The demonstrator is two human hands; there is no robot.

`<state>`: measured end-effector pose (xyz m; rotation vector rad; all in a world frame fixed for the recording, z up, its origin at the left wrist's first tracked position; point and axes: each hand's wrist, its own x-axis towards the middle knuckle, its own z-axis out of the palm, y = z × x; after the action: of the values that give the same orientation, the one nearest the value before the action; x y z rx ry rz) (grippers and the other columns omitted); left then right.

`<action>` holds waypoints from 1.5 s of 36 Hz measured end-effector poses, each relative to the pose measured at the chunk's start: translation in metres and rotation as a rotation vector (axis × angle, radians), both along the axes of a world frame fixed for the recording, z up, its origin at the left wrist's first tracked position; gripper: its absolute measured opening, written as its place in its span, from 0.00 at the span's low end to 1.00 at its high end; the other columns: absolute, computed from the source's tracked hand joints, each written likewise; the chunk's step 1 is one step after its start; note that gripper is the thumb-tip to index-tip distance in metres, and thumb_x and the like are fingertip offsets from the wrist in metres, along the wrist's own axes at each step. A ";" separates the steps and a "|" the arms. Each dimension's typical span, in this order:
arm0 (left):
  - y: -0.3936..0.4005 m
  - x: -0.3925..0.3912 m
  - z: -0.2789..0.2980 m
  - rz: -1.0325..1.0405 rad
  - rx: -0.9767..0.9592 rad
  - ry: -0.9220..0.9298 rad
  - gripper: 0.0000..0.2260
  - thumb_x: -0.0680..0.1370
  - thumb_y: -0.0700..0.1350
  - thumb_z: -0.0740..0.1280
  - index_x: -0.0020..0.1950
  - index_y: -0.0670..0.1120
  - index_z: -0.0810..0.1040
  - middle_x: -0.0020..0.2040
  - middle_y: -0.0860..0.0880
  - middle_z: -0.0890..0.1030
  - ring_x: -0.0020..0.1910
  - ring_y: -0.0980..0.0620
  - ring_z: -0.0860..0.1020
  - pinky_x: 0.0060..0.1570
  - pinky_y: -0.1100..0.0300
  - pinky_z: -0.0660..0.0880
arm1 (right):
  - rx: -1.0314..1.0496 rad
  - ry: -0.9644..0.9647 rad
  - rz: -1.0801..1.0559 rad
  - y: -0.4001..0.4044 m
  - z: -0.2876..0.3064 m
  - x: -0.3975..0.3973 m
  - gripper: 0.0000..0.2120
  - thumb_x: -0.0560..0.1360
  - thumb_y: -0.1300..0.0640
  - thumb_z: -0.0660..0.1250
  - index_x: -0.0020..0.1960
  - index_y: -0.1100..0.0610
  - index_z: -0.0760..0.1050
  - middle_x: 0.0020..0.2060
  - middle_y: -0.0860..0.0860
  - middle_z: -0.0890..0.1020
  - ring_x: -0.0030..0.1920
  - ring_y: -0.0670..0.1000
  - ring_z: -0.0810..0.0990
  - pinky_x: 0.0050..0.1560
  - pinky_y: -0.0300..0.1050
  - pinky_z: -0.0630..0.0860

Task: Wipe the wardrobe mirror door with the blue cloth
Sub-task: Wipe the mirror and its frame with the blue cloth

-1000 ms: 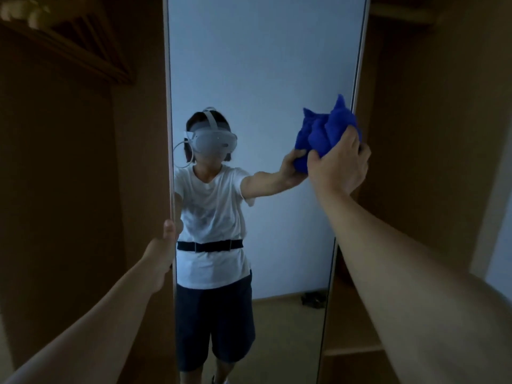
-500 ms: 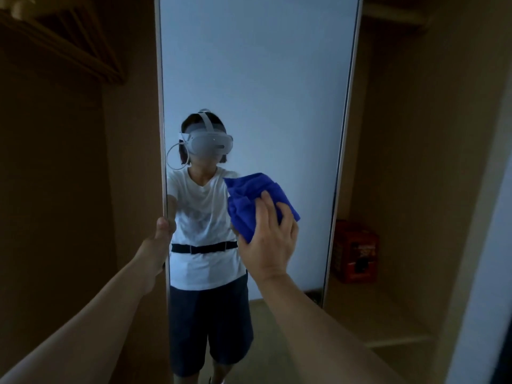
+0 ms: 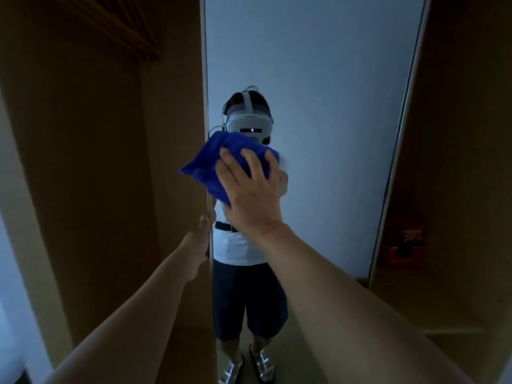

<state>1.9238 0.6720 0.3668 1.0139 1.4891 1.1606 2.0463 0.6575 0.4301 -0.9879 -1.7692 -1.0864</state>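
The tall wardrobe mirror door [image 3: 332,79] stands upright in front of me, with a thin pale frame. My right hand [image 3: 250,189] presses a bunched blue cloth [image 3: 210,167] flat against the glass near the mirror's left edge, at about mid height. The cloth sticks out to the left past the door's edge. My left hand [image 3: 201,235] grips the door's left edge just below the cloth, fingers hidden behind the edge. The mirror reflects a person in a white shirt and dark shorts wearing a headset.
Brown wardrobe panels flank the door on both sides. A slatted wooden rack [image 3: 124,29] hangs at the upper left. On a shelf inside the open compartment to the right sits a red box [image 3: 404,245]. The scene is dim.
My right hand has swept the cloth from the mirror's upper right edge down and across to its left edge. The left hand has stayed on the door's left edge.
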 end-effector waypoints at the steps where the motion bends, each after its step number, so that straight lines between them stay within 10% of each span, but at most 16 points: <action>1: -0.001 -0.001 -0.002 -0.011 0.030 -0.011 0.28 0.79 0.63 0.51 0.63 0.41 0.73 0.56 0.41 0.78 0.56 0.41 0.76 0.60 0.49 0.70 | -0.004 -0.021 0.002 0.001 -0.008 -0.004 0.23 0.66 0.55 0.71 0.60 0.55 0.77 0.64 0.51 0.77 0.63 0.59 0.74 0.66 0.65 0.63; 4: -0.004 -0.003 -0.004 -0.028 0.098 -0.129 0.15 0.82 0.52 0.56 0.52 0.43 0.75 0.46 0.43 0.78 0.45 0.46 0.77 0.47 0.55 0.72 | -0.020 -0.044 0.017 0.003 -0.042 -0.010 0.21 0.68 0.54 0.67 0.61 0.54 0.77 0.65 0.50 0.75 0.65 0.57 0.70 0.66 0.64 0.62; 7: -0.005 -0.007 -0.008 -0.017 0.141 -0.271 0.11 0.82 0.44 0.55 0.55 0.41 0.74 0.53 0.40 0.78 0.49 0.44 0.76 0.54 0.51 0.74 | -0.041 -0.069 0.020 0.003 -0.077 -0.008 0.21 0.69 0.53 0.60 0.60 0.53 0.77 0.66 0.48 0.75 0.65 0.55 0.67 0.67 0.63 0.62; 15: -0.006 -0.010 -0.010 0.005 0.106 -0.492 0.15 0.82 0.50 0.53 0.62 0.44 0.71 0.55 0.42 0.78 0.52 0.45 0.78 0.49 0.53 0.76 | -0.060 -0.143 0.024 0.004 -0.109 0.000 0.20 0.66 0.54 0.64 0.58 0.51 0.78 0.64 0.47 0.76 0.64 0.54 0.66 0.66 0.61 0.61; 19: -0.001 -0.005 -0.009 0.083 0.046 -0.202 0.18 0.80 0.56 0.53 0.55 0.44 0.71 0.46 0.43 0.77 0.47 0.44 0.76 0.46 0.50 0.74 | -0.104 -0.241 0.015 0.001 -0.130 0.010 0.18 0.69 0.54 0.64 0.58 0.50 0.77 0.65 0.47 0.75 0.65 0.55 0.67 0.67 0.62 0.59; 28: 0.010 0.001 -0.020 0.091 0.157 0.098 0.31 0.78 0.65 0.49 0.67 0.42 0.72 0.62 0.42 0.76 0.58 0.44 0.74 0.63 0.49 0.68 | -0.243 -0.529 -0.049 -0.005 -0.185 0.048 0.23 0.65 0.51 0.72 0.60 0.50 0.74 0.65 0.48 0.74 0.64 0.55 0.67 0.66 0.62 0.64; 33: 0.012 0.004 -0.025 0.094 0.233 0.082 0.21 0.80 0.62 0.49 0.46 0.49 0.74 0.46 0.49 0.77 0.48 0.50 0.74 0.58 0.52 0.68 | -0.263 -0.646 0.003 -0.005 -0.155 0.068 0.31 0.61 0.51 0.75 0.63 0.51 0.73 0.65 0.49 0.75 0.65 0.56 0.68 0.66 0.63 0.64; 44: 0.013 -0.006 -0.037 0.035 0.218 0.044 0.24 0.77 0.67 0.51 0.47 0.50 0.76 0.47 0.47 0.79 0.49 0.47 0.76 0.56 0.50 0.71 | 0.057 -0.213 -0.049 0.005 -0.067 0.111 0.23 0.65 0.53 0.70 0.60 0.56 0.77 0.65 0.50 0.76 0.62 0.58 0.71 0.65 0.61 0.64; 54: 0.013 0.006 -0.087 0.097 0.250 0.087 0.20 0.81 0.60 0.48 0.50 0.52 0.76 0.54 0.46 0.77 0.56 0.46 0.74 0.57 0.53 0.68 | -0.069 0.110 -0.146 -0.003 -0.167 0.114 0.34 0.62 0.54 0.76 0.66 0.55 0.68 0.67 0.52 0.74 0.66 0.59 0.65 0.67 0.65 0.61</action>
<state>1.9299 0.6854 0.2801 1.1839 1.4997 1.4142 2.1605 0.6541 0.2629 -1.2120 -1.6765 -1.0448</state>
